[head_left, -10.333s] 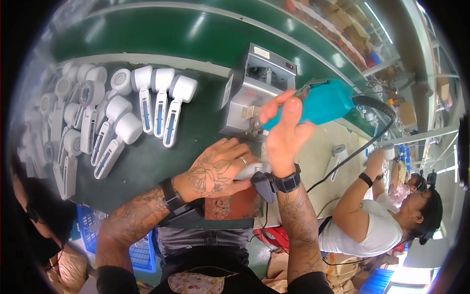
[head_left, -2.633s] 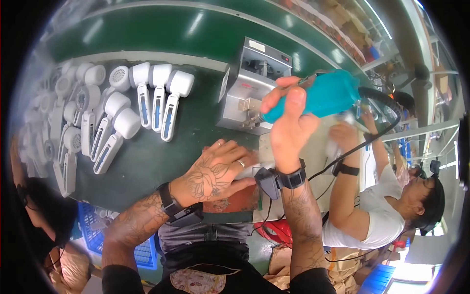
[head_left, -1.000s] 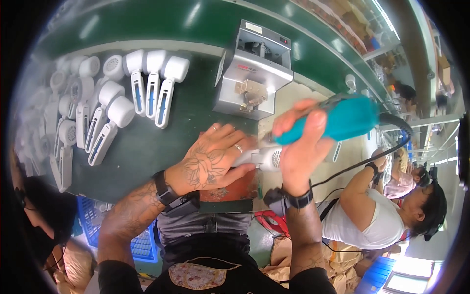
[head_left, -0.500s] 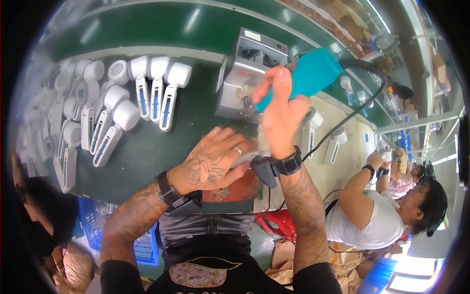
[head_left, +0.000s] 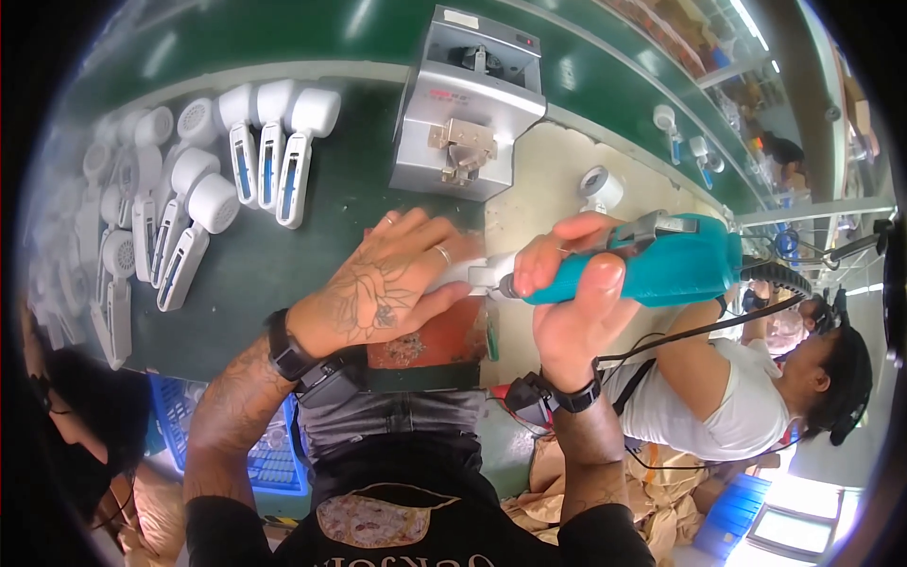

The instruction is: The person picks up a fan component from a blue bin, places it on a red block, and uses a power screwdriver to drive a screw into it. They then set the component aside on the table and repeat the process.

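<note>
My left hand [head_left: 373, 279], a ring on it, presses down over a white plastic piece [head_left: 480, 275] above a reddish-brown work pad [head_left: 430, 340]. Most of that piece is hidden under the palm and fingers. My right hand [head_left: 578, 326] is wrapped around a teal electric screwdriver [head_left: 666, 260], held nearly level. The screwdriver's tip points left and meets the right end of the white piece; whether it sits on a screw cannot be made out. A black cable runs from the screwdriver's back end.
A grey screw feeder [head_left: 468, 123] stands beyond my hands. Several white handheld devices with round heads [head_left: 213, 203] crowd the green bench at left; another [head_left: 601, 189] lies right of the feeder. A person in a white shirt [head_left: 713, 406] sits at right. A blue crate [head_left: 279, 463] is below.
My right hand has brought the screwdriver from the feeder down and right, turning its tip toward the white piece. My left hand stays over the piece. The view has shifted slightly.
</note>
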The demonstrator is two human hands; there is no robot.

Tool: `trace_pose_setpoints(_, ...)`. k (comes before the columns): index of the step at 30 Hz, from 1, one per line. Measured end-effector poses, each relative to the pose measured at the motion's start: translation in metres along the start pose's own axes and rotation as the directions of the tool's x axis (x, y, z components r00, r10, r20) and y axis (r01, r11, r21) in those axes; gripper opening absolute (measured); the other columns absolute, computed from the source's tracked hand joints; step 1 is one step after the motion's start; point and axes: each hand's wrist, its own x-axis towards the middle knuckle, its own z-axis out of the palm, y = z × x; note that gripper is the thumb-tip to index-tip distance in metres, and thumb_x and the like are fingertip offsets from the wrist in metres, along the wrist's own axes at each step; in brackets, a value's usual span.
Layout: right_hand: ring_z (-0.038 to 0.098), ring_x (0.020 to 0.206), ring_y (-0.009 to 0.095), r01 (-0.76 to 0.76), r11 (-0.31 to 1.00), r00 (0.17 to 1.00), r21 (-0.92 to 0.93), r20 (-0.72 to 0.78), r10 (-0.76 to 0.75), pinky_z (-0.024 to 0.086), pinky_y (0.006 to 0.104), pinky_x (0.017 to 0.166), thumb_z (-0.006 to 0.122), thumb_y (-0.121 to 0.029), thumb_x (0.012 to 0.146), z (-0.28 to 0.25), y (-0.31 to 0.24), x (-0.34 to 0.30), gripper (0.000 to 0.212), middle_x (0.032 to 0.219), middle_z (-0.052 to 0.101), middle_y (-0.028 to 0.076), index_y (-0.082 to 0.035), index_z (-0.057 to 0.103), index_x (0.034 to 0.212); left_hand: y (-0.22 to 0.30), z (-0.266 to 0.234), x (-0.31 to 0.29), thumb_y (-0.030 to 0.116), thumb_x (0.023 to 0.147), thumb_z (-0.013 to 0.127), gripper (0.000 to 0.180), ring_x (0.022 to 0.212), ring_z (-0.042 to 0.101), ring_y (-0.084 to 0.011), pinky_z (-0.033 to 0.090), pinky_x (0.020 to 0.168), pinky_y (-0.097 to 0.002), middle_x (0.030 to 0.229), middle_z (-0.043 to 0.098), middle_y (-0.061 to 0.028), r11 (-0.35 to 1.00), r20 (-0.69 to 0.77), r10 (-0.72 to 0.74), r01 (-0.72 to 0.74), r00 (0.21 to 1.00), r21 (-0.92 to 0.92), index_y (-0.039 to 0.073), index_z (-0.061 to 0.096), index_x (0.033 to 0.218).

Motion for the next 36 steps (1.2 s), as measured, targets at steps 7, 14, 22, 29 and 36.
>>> trace_pose_setpoints(7,0.050,0.054,0.019,0.018,1.000,1.000,-0.023,0.011,-0.018,0.043,0.0336,0.053,0.055,-0.060,0.093,-0.002,-0.002,0.002,0.065,0.063,0.050,0.008,0.003,0.049,0.106,-0.004,0.007,0.003,0.019,0.088,0.063,0.038,0.101,0.052,-0.0316,0.041,0.090,-0.0451,0.110,0.055,-0.0108,0.998,-0.058,0.058,-0.056,0.997,0.031,0.010,0.058,0.125)
trace_pose_setpoints(14,0.049,0.054,0.018,0.003,0.999,0.997,0.042,-0.083,0.000,0.042,0.0331,0.053,0.048,-0.067,0.093,-0.009,-0.014,-0.015,0.068,0.063,0.050,0.006,-0.001,0.050,0.107,-0.003,0.012,0.004,0.026,0.087,0.066,0.041,0.090,0.054,-0.0244,0.048,0.087,-0.0372,0.103,0.059,-0.0053,0.939,-0.081,0.152,-0.118,0.985,0.324,0.010,0.058,0.125)
trace_pose_setpoints(22,0.042,0.049,0.014,-0.060,0.998,0.989,0.022,-0.132,0.062,0.038,0.0301,0.050,0.042,-0.079,0.087,-0.031,-0.026,-0.042,0.075,0.061,0.046,0.001,-0.007,0.049,0.107,0.015,0.009,0.011,0.027,0.081,0.072,0.047,0.086,0.060,-0.0236,0.054,0.079,-0.0369,0.106,0.064,-0.0049,0.822,0.014,0.249,-0.218,0.969,0.527,0.011,0.063,0.124)
trace_pose_setpoints(29,0.043,0.049,0.015,-0.047,0.997,0.991,0.066,-0.124,0.055,0.038,0.0305,0.050,0.043,-0.077,0.088,-0.035,-0.025,-0.043,0.076,0.061,0.046,0.002,-0.004,0.049,0.108,0.012,0.015,0.017,0.017,0.079,0.066,0.039,0.085,0.062,-0.0200,0.051,0.074,-0.0307,0.098,0.063,-0.0092,0.680,-0.016,0.454,-0.335,0.891,0.652,-0.007,0.061,0.109)
trace_pose_setpoints(36,0.047,0.051,0.018,-0.005,0.997,0.996,0.077,-0.089,0.012,0.041,0.0317,0.051,0.046,-0.069,0.091,-0.026,-0.016,-0.028,0.072,0.061,0.049,0.006,0.000,0.051,0.109,0.007,0.014,0.012,0.019,0.079,0.074,0.044,0.100,0.065,-0.0247,0.054,0.084,-0.0385,0.111,0.068,-0.0110,0.729,0.012,0.383,-0.311,0.924,0.610,-0.002,0.063,0.115)
